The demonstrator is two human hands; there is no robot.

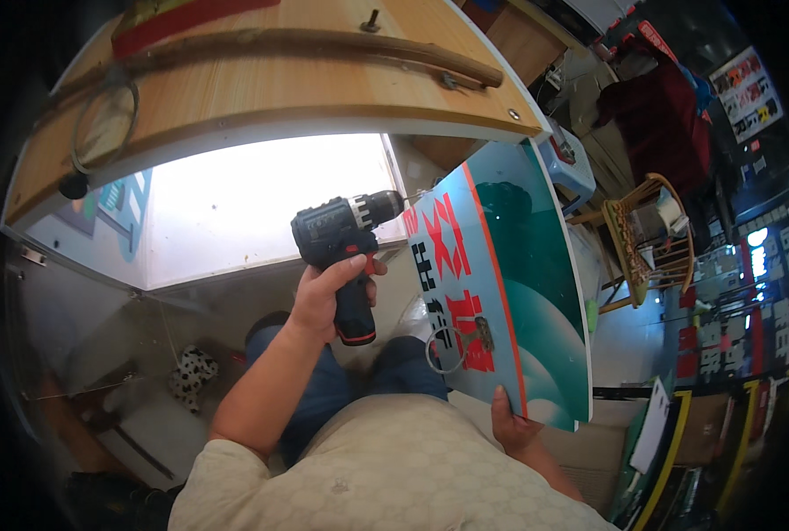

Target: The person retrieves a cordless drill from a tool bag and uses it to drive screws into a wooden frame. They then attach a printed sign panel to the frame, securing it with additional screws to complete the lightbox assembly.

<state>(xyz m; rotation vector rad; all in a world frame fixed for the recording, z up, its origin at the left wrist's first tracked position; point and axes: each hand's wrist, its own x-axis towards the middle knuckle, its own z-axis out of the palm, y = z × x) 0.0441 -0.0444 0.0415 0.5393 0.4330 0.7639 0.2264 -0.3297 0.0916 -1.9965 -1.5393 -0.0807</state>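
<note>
My left hand (328, 296) is wrapped round the grip of a black cordless drill (346, 221) with red trim. The drill points to the right. Its thin bit reaches the upper left edge of a printed door panel (536, 257); whether it touches a screw there is too small to tell. The panel is teal and pale grey, with an orange stripe and red and black lettering. It stands tilted beside the cabinet opening. My right hand (516, 425) grips the panel's lower edge, thumb on the printed face. A metal lock piece (479, 334) with a wire loop hangs on the panel.
Above is a wood-grain cabinet top (324, 84) bearing a long wooden stick (350, 42), a red box (182, 22) and a bolt (371, 22). The cabinet's bright white interior (262, 203) lies left of the drill. Right of the panel stand a blue stool (572, 168) and a wooden chair (629, 243).
</note>
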